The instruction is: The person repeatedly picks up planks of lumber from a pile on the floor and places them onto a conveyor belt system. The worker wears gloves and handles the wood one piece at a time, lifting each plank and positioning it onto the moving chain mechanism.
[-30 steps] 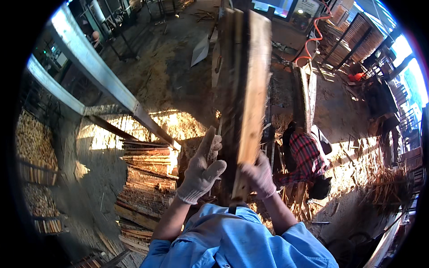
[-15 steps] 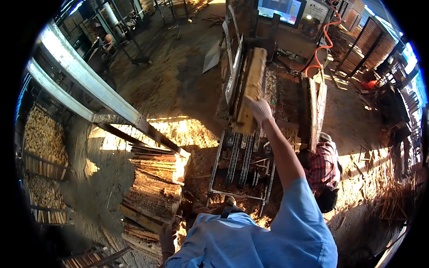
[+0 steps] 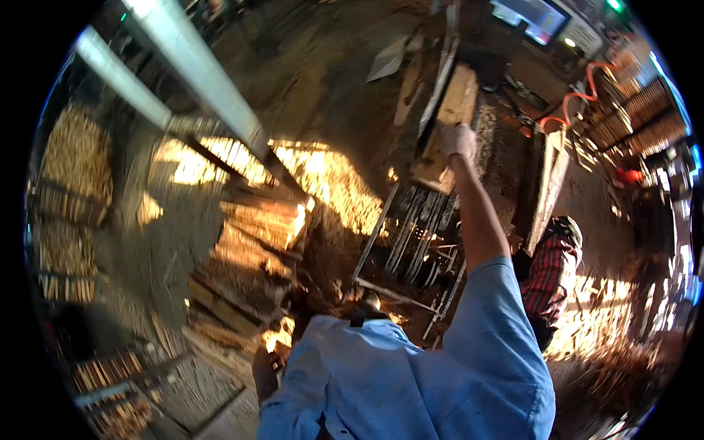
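My right arm stretches forward over a chain conveyor [image 3: 418,227]. At its end my right hand [image 3: 460,143], in a pale glove, is closed on the right edge of a thick wooden board [image 3: 455,103]. The board lies lengthwise on the conveyor, angled slightly to the right at its far end. Down by my left side, my left hand [image 3: 265,367] is dark and smeared beside a stack of wooden boards [image 3: 242,293]; its fingers cannot be made out.
A person in a red checked shirt [image 3: 550,279] is bent low at the right, beside an upright-edged wooden slab [image 3: 550,183]. A lit screen [image 3: 532,18] and an orange coiled hose [image 3: 590,92] are at the far right. Metal beams [image 3: 198,73] cross at left.
The whole view has swung, shifting the scene rightward at the top. My right hand stays on the board, which has slid on the conveyor only slightly, if at all. My left hand has shifted slightly.
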Tool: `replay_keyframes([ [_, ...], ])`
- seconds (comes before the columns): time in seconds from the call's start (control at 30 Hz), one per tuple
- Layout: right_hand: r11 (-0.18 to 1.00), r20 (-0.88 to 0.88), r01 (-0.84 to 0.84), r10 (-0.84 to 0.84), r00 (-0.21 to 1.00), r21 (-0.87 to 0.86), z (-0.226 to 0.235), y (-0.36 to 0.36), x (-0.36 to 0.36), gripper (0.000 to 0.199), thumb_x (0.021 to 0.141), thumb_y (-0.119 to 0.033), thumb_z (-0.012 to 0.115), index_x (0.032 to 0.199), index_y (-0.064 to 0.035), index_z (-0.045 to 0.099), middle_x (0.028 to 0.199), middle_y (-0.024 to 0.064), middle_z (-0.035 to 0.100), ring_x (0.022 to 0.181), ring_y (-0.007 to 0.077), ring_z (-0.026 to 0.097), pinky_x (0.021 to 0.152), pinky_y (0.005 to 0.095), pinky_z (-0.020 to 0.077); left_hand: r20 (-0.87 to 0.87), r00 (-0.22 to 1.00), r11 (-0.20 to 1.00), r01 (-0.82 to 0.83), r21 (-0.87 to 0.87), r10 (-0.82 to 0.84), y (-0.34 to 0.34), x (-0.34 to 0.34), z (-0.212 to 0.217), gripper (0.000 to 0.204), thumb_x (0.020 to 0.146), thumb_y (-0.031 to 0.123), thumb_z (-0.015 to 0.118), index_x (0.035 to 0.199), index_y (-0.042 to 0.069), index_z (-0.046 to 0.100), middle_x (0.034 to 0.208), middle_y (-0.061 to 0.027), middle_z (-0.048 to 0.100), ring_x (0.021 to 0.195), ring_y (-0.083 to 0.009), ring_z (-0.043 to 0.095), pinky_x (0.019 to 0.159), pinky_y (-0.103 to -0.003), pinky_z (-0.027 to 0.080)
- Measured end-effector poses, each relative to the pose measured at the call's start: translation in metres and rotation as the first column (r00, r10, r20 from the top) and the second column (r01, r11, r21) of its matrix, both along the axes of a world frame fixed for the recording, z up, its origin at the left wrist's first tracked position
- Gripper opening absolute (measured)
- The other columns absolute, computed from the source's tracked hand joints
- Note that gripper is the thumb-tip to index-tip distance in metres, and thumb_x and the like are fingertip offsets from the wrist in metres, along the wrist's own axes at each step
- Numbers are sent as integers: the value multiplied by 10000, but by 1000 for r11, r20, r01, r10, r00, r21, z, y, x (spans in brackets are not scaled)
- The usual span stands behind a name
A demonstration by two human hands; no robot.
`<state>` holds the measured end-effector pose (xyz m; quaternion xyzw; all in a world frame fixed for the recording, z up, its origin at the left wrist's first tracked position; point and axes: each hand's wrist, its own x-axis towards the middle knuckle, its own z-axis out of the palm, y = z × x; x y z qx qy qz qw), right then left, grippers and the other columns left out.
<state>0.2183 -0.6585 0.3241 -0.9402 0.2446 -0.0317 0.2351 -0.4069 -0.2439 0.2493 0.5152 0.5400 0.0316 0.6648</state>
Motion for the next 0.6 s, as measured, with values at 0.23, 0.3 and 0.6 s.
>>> replay_keyframes([
  [0.23,613,287,-312,142,947,726,-22,-59,-22,696,965,-591,602,1332,-1,637,1113,132,689,1006,177,663,798,348,552,-25,956,953,293,83,-292,18,31,16,384,981,223,549,1311,37,611,973,-53,670,824,-115,619,712,-262,501],
  [0.3,941,98,-297,315,944,-163,-4,-83,-46,769,950,-639,550,1373,2,600,1296,224,661,1181,310,639,963,460,500,-14,987,987,160,-17,-161,14,33,13,507,990,275,562,1439,39,542,966,-22,598,824,-103,550,746,-256,496],
  [0.6,609,469,-793,701,537,-2,58,165,-318,535,913,-67,753,1412,-34,563,1416,169,589,1217,285,638,1060,349,550,-167,984,986,-87,-141,63,51,-42,-75,526,938,342,673,1352,25,603,1001,-15,674,788,-132,609,697,-275,505],
])
